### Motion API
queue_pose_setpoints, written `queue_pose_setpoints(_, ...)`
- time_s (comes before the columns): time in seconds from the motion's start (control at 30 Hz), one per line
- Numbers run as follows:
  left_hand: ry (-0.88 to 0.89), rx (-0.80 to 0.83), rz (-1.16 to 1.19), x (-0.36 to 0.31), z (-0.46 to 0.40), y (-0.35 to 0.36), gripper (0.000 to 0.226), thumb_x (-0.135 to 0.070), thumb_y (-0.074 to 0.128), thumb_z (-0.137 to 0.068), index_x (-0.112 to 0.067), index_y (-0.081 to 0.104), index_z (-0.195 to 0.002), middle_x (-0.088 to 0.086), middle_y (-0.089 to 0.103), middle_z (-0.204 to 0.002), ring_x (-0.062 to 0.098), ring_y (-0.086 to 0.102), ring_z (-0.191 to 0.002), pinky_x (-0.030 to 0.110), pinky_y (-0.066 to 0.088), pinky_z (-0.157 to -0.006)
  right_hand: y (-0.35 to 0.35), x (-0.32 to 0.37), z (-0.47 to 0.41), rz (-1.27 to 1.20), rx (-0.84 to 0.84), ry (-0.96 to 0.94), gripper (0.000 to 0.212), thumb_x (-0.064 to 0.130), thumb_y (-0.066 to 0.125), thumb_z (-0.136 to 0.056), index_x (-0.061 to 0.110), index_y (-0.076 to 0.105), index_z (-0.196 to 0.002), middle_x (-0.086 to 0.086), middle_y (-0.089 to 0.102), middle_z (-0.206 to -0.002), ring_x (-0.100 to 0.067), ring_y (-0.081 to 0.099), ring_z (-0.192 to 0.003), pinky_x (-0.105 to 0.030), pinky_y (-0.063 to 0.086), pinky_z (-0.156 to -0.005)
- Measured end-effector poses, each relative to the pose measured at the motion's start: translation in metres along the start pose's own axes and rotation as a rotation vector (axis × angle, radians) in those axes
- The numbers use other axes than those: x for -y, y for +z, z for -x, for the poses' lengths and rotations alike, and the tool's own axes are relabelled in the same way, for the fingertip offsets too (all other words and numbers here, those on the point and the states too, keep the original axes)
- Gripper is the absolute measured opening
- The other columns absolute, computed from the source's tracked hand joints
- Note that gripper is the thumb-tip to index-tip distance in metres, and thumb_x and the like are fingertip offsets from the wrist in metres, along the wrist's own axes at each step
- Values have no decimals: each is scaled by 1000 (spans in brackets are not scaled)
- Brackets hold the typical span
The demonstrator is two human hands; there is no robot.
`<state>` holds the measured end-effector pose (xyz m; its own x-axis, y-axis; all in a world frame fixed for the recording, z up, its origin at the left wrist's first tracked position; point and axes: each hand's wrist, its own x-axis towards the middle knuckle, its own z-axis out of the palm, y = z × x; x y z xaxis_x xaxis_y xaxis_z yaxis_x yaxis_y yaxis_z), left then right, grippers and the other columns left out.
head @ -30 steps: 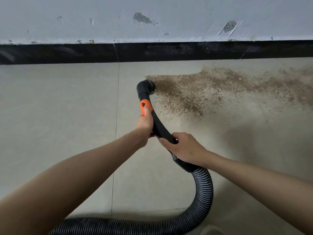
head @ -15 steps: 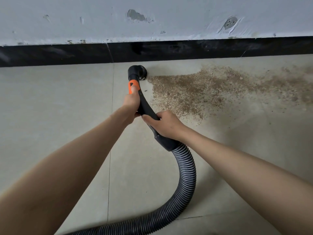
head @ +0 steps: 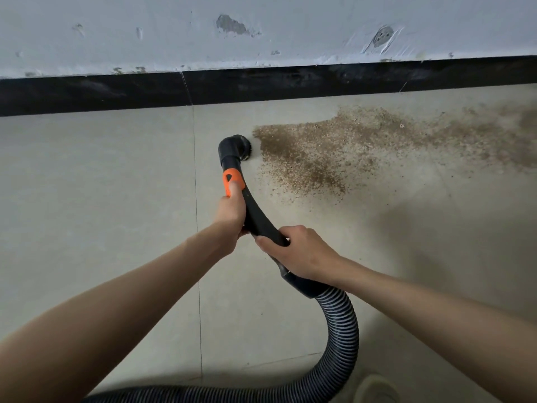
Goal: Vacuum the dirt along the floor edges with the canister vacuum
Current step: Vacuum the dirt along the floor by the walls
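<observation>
**Nozzle at the dirt's left edge**

Left hand (head: pixel 231 218) wrapped around curved black wand (head: pixel 257 216), thumb on orange collar (head: pixel 232 180). Right hand (head: pixel 302 254) clamped lower, near ribbed hose (head: pixel 343 330). Round nozzle (head: pixel 236 149) touching brown dirt (head: pixel 334 152). Nozzle mouth hidden; hose cut off below; canister unseen.

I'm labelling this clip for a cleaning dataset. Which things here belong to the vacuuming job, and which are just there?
Part of the job:
vacuum nozzle
curved wand
ribbed hose
dirt patch
left hand and right hand, both gripping the wand

Just there:
black skirting board
chipped wall
pale object at the bottom edge
</observation>
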<state>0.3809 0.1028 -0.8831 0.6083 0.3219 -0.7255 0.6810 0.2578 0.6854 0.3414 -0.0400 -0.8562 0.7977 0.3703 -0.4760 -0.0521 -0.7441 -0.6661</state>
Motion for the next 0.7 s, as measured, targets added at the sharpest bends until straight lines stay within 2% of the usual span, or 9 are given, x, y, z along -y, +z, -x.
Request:
queue_pose_setpoints(0.13,-4,12,0,16,13,2,55,-58,30,-94,-10,50,-112,6,56,-88,20,57,-79,31,47,-58,4,-6,18,22,-3,43,47,64,48,-83,20,49,-65,11,58,-46,-4,56,-47,-24,44,-52)
queue_pose_setpoints(0.27,-17,5,48,36,32,-6,45,-57,32,-94,-16,51,-88,6,58,-85,19,59,-76,29,47,-53,12,-14,44,0,68,70,44,65,47,-82,22,50,-73,8,62,-50,-8,61,-52,-29,51,-59)
queue_pose_setpoints(0.33,-26,20,62,43,40,-11,39,-53,34,-95,-19,50,-84,7,59,-86,20,60,-77,30,48,-53,16,-15,56,-10,90,78,44,65,46,-83,22,50,-74,7,62,-50,-9,62,-53,-29,51,-61)
queue_pose_setpoints(0.43,-47,61,60,46,49,-15,34,-49,38,-94,-19,52,-90,6,58,-88,20,59,-78,32,49,-58,22,-15,73,2,101,91,44,65,43,-85,22,48,-73,5,63,-56,-12,62,-58,-29,50,-63)
queue_pose_setpoints(0.5,-74,51,60,46,52,-16,34,-48,40,-93,-17,52,-93,5,56,-84,19,57,-75,32,48,-58,25,-14,82,26,123,98,43,63,43,-87,23,46,-72,7,61,-57,-9,58,-56,-25,45,-58)
queue_pose_setpoints(0.6,-68,28,16,53,57,-18,39,-51,34,-95,-16,50,-94,5,56,-85,19,57,-76,31,46,-57,27,-12,91,63,180,107,43,62,41,-89,22,45,-72,9,58,-58,-6,53,-54,-22,38,-55)
queue_pose_setpoints(0.7,-51,14,0,66,64,-25,44,-53,29,-97,-13,49,-100,5,56,-86,19,57,-78,31,46,-56,33,-12,99,88,226,110,44,65,38,-89,23,46,-79,6,61,-66,-11,58,-61,-27,44,-59)
